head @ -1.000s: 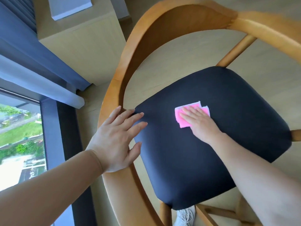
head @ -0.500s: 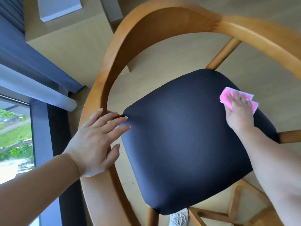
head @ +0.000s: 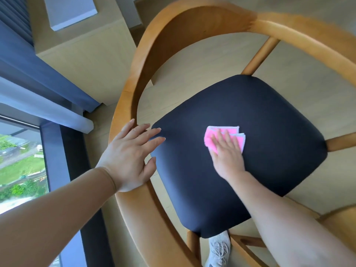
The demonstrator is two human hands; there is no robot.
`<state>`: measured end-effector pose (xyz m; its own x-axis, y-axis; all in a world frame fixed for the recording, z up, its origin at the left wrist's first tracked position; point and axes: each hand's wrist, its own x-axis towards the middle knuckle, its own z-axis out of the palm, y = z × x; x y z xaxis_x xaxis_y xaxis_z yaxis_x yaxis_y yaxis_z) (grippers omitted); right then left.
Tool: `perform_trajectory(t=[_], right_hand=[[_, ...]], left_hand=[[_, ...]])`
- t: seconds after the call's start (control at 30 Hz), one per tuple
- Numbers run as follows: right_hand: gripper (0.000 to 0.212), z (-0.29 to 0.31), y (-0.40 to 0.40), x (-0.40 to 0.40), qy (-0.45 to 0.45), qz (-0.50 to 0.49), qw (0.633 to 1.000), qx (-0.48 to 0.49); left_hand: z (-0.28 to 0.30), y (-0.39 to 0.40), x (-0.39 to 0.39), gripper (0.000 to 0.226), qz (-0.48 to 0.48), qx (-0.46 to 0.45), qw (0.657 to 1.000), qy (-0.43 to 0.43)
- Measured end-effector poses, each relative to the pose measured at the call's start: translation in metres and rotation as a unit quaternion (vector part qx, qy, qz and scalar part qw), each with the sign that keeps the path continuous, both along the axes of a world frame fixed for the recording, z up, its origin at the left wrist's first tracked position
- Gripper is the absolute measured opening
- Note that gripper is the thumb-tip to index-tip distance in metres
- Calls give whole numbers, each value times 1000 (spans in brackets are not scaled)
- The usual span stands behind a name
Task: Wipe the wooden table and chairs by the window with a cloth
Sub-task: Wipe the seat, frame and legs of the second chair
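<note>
Pink cloth (head: 223, 137), folded into a small pad, lies flat on the dark seat (head: 240, 151) of a wooden chair (head: 133, 78), a little left of the seat's middle, and we see the right hand (head: 228, 155) pressing down on it with straight, slightly spread fingers rather than gripping it. The left hand (head: 131, 157) rests palm-down on the curved wooden arm at the left side of the chair, fingers straight and apart, their tips reaching over the left edge of the seat; it holds nothing, and we judge that it steadies the chair. We place the work in the chair stage of the task: the seat is under the cloth, though we cannot tell from its even dark surface which parts are already wiped. The curved backrest at the far side, the arms, the spokes at the right and the legs near the bottom show no contact with the cloth, so we judge them left to do or impossible to confirm. The table is not clearly in view here, nor any second chair, and we cannot say whether they are done. At the left stand the window (head: 21, 166) and a blue curtain (head: 44, 78); a pale cabinet (head: 86, 60) stands at the far left, and a grey shoe (head: 218, 249) shows below the near edge of the seat.
</note>
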<state>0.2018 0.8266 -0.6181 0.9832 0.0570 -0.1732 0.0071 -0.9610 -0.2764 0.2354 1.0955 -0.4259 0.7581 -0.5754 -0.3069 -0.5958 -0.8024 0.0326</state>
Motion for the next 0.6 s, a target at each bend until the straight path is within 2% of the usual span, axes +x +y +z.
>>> perform_trajectory(t=[0.1,0.27,0.5,0.6], right_hand=[[47,1,49,-23,15,48,999,17],[53,6,114,-65,20,226,973,-40],[57,7,104,-62,22,289,954,-73],[57,5,100,-60,19,310,949,-57]], left_hand=[[-1,2,-1,59,-4,2,1000,-6],[-5,4,-1,61,-6,5,1000,-14],[-5,3,-2,63,-3,4,1000,-19],[-5,2,-4,63,-6,6,1000,-16]])
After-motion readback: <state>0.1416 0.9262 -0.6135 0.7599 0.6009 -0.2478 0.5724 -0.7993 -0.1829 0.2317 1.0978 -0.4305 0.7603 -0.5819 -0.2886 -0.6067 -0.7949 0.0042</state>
